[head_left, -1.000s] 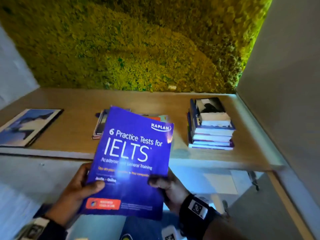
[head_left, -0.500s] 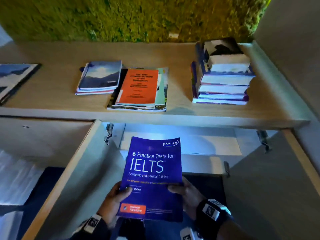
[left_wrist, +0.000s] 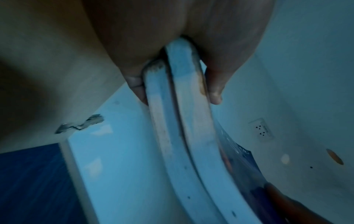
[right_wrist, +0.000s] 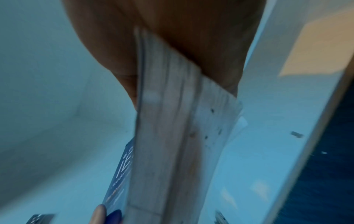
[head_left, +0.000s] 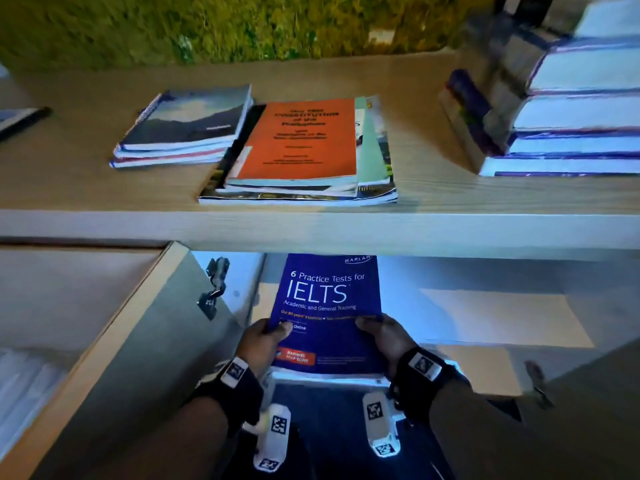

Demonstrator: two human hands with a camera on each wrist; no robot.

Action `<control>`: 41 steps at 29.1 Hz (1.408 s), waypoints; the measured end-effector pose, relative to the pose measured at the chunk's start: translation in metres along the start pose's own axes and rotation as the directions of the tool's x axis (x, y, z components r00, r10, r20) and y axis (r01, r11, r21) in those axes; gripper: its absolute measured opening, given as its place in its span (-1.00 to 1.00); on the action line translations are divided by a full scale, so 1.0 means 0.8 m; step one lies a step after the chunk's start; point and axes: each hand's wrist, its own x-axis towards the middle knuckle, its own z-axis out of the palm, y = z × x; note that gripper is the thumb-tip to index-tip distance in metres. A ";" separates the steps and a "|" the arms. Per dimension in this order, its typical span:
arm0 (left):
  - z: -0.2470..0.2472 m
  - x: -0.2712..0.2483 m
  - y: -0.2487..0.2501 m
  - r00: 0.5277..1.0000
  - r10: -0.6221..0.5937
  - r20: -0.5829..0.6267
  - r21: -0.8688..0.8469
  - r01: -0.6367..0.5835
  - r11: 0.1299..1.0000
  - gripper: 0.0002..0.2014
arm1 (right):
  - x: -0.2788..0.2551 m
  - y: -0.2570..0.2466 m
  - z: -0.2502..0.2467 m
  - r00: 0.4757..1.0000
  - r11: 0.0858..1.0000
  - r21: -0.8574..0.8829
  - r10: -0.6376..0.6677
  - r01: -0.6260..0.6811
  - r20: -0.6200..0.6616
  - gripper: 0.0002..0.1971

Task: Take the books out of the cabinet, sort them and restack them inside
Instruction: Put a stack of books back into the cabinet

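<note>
**Blue book carried into the open cabinet under the table.**
The blue book (head_left: 329, 313) is pinched at its near corners by the left hand (head_left: 259, 344) and the right hand (head_left: 384, 336), thumbs on the cover, fingers beneath; it is held at 6 o'clock, below the table (head_left: 86, 188), its far end passing into the cabinet (head_left: 485, 317). The far edge could be caught on the table's front lip, or the pages fanned open, as two blocks are seen in the left grip. The orange book (head_left: 301, 140) lies at 12 o'clock.
</note>
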 end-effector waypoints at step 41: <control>0.083 -0.195 0.248 0.782 0.364 0.506 0.346 -0.571 0.745 -0.91 | -0.242 -0.229 -0.012 0.869 0.719 -0.488 -0.400 0.494 0.290 -0.70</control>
